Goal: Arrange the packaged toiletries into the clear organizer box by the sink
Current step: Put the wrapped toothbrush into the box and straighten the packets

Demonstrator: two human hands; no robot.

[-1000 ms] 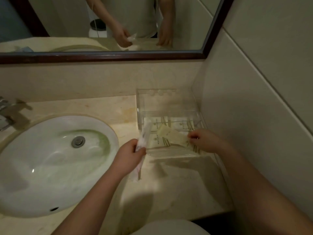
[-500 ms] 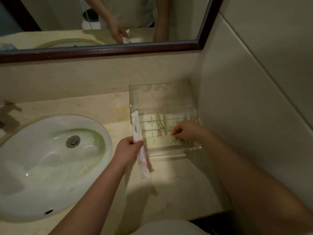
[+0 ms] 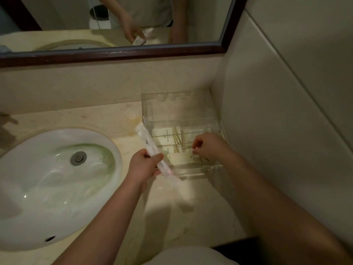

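A clear organizer box (image 3: 147, 111) stands on the counter in the corner, right of the sink. Several flat cream packets (image 3: 168, 135) with gold stripes lie in its front compartment. My left hand (image 3: 143, 165) grips a long white wrapped packet (image 3: 147, 140) by its middle, held at a slant at the box's left front corner. My right hand (image 3: 210, 146) reaches into the front compartment with curled fingers resting on the packets there; I cannot tell whether it pinches one.
A white oval sink (image 3: 47, 188) with a metal drain (image 3: 78, 157) fills the left. The beige counter (image 3: 191, 207) runs in front of the box. A tiled wall (image 3: 286, 92) bounds the right, and a dark-framed mirror (image 3: 114, 53) hangs above.
My right hand laid the tilted cream packet flat in the box and stays on the packets. My left hand tilted the long packet's top leftward, away from the box.
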